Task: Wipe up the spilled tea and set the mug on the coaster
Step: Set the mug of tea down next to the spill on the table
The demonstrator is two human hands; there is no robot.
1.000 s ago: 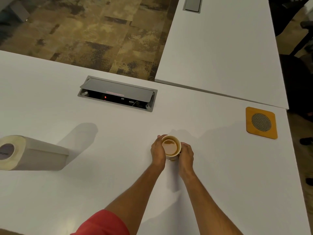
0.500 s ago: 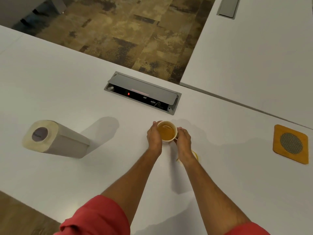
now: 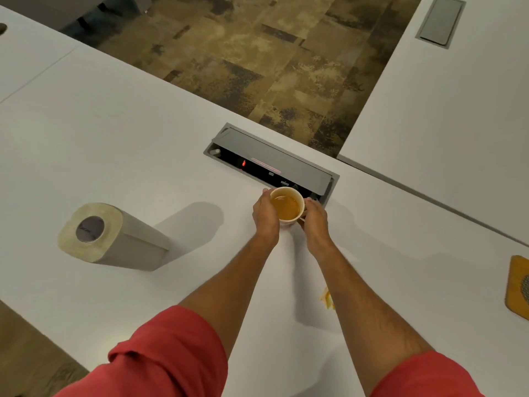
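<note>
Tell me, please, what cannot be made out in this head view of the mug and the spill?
- Spilled tea: mostly hidden by the right forearm.
- Coaster: cut off by the right edge.
- Mug: sides covered by left hand and right hand; base unseen.
- Paper towel roll: core label too blurred to read.

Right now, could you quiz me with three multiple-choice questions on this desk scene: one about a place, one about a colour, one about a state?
1. Where is the paper towel roll?
A. left of the mug
B. on the coaster
C. on the floor

2. What colour are the sleeves?
A. blue
B. red
C. white

3. How is the mug held?
A. by no hand
B. by one hand
C. between both hands

Key: 1 A, it lies on the table, far left. 2 B, both are red. 3 C, the left hand and right hand flank it.
</note>
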